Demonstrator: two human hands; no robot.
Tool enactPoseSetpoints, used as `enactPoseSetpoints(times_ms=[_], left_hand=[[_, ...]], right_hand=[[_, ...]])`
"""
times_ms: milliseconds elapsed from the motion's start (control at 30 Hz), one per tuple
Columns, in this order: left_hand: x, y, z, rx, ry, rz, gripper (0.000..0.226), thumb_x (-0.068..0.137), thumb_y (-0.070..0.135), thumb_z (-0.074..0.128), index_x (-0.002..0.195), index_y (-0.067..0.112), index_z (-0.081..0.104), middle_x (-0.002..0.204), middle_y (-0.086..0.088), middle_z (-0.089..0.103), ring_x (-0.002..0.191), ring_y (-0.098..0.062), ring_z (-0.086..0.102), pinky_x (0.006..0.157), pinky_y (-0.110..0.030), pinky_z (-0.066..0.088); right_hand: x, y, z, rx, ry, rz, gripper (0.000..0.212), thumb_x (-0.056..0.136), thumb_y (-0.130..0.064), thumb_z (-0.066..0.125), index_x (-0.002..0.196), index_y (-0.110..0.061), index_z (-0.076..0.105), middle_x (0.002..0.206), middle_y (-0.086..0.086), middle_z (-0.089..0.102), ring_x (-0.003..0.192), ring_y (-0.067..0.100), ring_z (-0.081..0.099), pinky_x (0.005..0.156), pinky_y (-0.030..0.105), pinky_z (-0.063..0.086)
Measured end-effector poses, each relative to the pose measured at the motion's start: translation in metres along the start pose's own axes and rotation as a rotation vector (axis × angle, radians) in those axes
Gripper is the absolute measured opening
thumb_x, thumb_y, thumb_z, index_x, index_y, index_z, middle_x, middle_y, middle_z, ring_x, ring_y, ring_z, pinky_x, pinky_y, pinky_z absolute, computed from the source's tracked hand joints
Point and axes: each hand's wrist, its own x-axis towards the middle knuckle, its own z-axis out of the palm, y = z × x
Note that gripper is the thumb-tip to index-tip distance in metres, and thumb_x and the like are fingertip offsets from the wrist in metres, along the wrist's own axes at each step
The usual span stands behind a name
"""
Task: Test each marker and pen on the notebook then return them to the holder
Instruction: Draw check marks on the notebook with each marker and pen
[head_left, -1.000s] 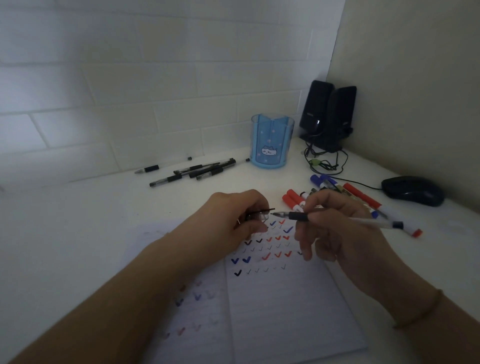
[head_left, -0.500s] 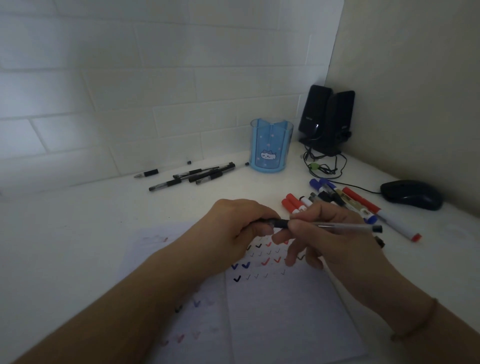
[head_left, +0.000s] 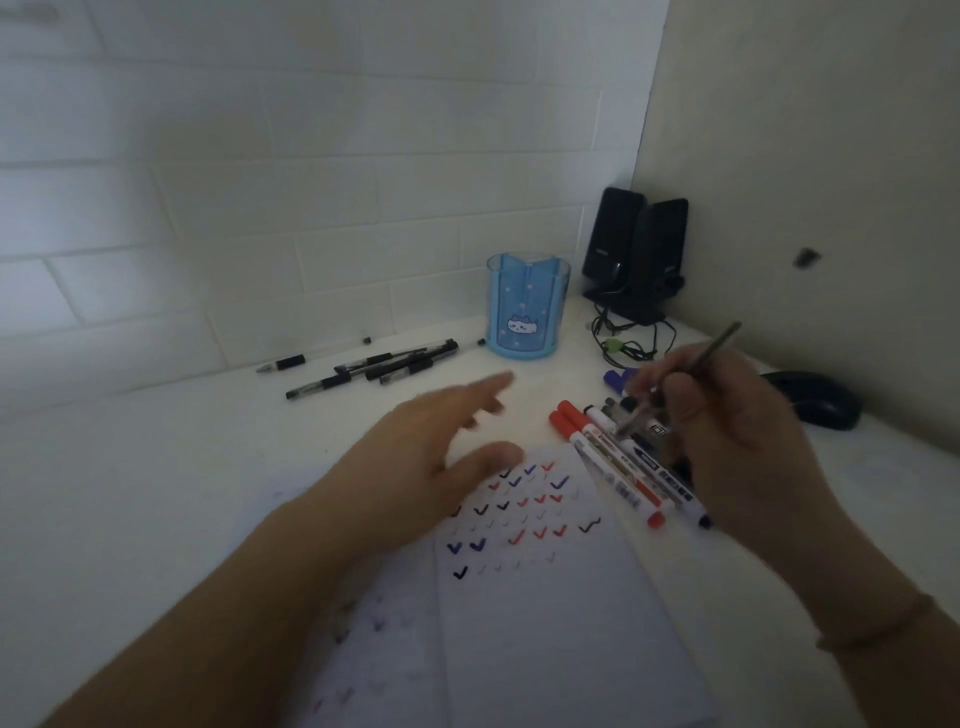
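Note:
An open lined notebook (head_left: 545, 613) covered with red, blue and black tick marks lies in front of me. My right hand (head_left: 727, 447) grips a thin pen (head_left: 696, 364), tilted with its tip down over a pile of red and blue markers (head_left: 618, 467) at the notebook's right edge. My left hand (head_left: 431, 457) hovers above the notebook's top left with fingers spread, holding nothing. The blue transparent holder (head_left: 525, 306) stands upright at the back. Several black pens (head_left: 374, 369) lie on the desk to its left.
Two black speakers (head_left: 636, 254) with tangled cables stand in the back corner. A black mouse (head_left: 815, 397) lies at the right, partly behind my right hand. A white brick wall runs behind the desk, and a beige wall closes the right side.
My hands have separated. The left hand let go of the pen's end and opened. The right hand carried the pen rightward and tilted it upright over the markers.

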Motion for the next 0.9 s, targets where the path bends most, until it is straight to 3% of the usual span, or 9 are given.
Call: enactPoseSetpoints(times_ms=[67, 133, 267, 367, 467, 533, 667, 800, 900], left_hand=[[0.002, -0.031, -0.007, 0.253, 0.047, -0.115, 0.067, 0.086, 0.070, 0.034, 0.143, 0.036, 0.032, 0.146, 0.011, 0.038, 0.130, -0.011, 0.038, 0.107, -0.036, 0.036], [0.002, -0.061, -0.014, 0.435, -0.012, -0.319, 0.064, 0.088, 0.064, 0.038, 0.144, 0.033, 0.030, 0.153, 0.006, 0.026, 0.137, -0.022, 0.026, 0.112, -0.044, 0.025], [-0.001, -0.095, -0.019, 0.403, -0.101, -0.653, 0.061, 0.090, 0.063, 0.035, 0.145, 0.036, 0.027, 0.157, 0.007, 0.013, 0.142, -0.025, 0.012, 0.113, -0.055, 0.014], [0.002, -0.100, -0.019, 0.398, -0.039, -0.659, 0.052, 0.093, 0.057, 0.036, 0.142, 0.038, 0.032, 0.155, 0.008, 0.020, 0.140, -0.025, 0.016, 0.112, -0.055, 0.014], [0.003, -0.099, -0.019, 0.380, 0.136, -0.669, 0.046, 0.095, 0.043, 0.043, 0.140, 0.033, 0.035, 0.146, 0.000, 0.034, 0.131, -0.030, 0.027, 0.106, -0.050, 0.023], [0.001, -0.102, -0.021, 0.382, 0.225, -0.777, 0.045, 0.095, 0.037, 0.045, 0.138, 0.028, 0.038, 0.139, -0.007, 0.039, 0.126, -0.033, 0.030, 0.101, -0.049, 0.025], [-0.002, -0.108, -0.026, 0.425, 0.257, -0.930, 0.028, 0.094, 0.037, 0.046, 0.118, 0.026, 0.057, 0.124, -0.010, 0.046, 0.117, -0.034, 0.034, 0.096, -0.047, 0.027], [-0.003, -0.106, -0.028, 0.444, 0.323, -0.912, 0.020, 0.094, 0.036, 0.047, 0.099, 0.024, 0.062, 0.112, -0.008, 0.055, 0.112, -0.033, 0.039, 0.093, -0.046, 0.028], [-0.002, -0.100, -0.038, 0.363, 0.514, -0.796, 0.017, 0.096, 0.023, 0.043, 0.090, 0.020, 0.059, 0.087, -0.007, 0.062, 0.094, -0.033, 0.053, 0.087, -0.042, 0.033]], right_hand=[[0.007, 0.013, -0.015, -0.268, 0.072, 0.022, 0.013, 0.095, -0.024, 0.047, 0.108, -0.021, 0.048, 0.074, -0.006, 0.065, 0.058, 0.004, 0.061, 0.050, 0.016, 0.043], [0.012, 0.029, -0.022, -0.490, 0.088, 0.132, 0.036, 0.091, -0.038, 0.054, 0.121, -0.024, 0.040, 0.067, -0.004, 0.064, 0.056, 0.012, 0.061, 0.049, 0.026, 0.044], [0.014, 0.049, -0.019, -0.749, 0.009, 0.270, 0.039, 0.083, -0.049, 0.059, 0.112, -0.025, 0.047, 0.077, -0.004, 0.057, 0.064, 0.012, 0.056, 0.060, 0.031, 0.052], [0.013, 0.054, -0.017, -0.753, -0.043, 0.278, 0.032, 0.084, -0.049, 0.058, 0.105, -0.026, 0.050, 0.076, -0.008, 0.053, 0.063, 0.009, 0.054, 0.058, 0.027, 0.048], [0.012, 0.055, -0.018, -0.730, -0.073, 0.267, 0.023, 0.085, -0.048, 0.058, 0.098, -0.030, 0.051, 0.079, -0.010, 0.054, 0.065, 0.005, 0.053, 0.054, 0.022, 0.040], [0.012, 0.054, -0.019, -0.705, -0.074, 0.250, 0.019, 0.085, -0.045, 0.059, 0.096, -0.031, 0.052, 0.080, -0.010, 0.055, 0.067, 0.003, 0.051, 0.053, 0.021, 0.034], [0.014, 0.064, -0.022, -0.686, -0.049, 0.243, 0.018, 0.085, -0.040, 0.060, 0.099, -0.029, 0.057, 0.085, -0.010, 0.058, 0.073, 0.006, 0.054, 0.062, 0.025, 0.040], [0.015, 0.064, -0.022, -0.679, -0.023, 0.236, 0.023, 0.084, -0.040, 0.062, 0.102, -0.026, 0.060, 0.089, -0.008, 0.060, 0.077, 0.009, 0.055, 0.067, 0.026, 0.041], [0.014, 0.053, -0.021, -0.693, 0.039, 0.169, 0.023, 0.085, -0.038, 0.061, 0.102, -0.022, 0.062, 0.095, -0.002, 0.063, 0.081, 0.012, 0.053, 0.071, 0.027, 0.039]])
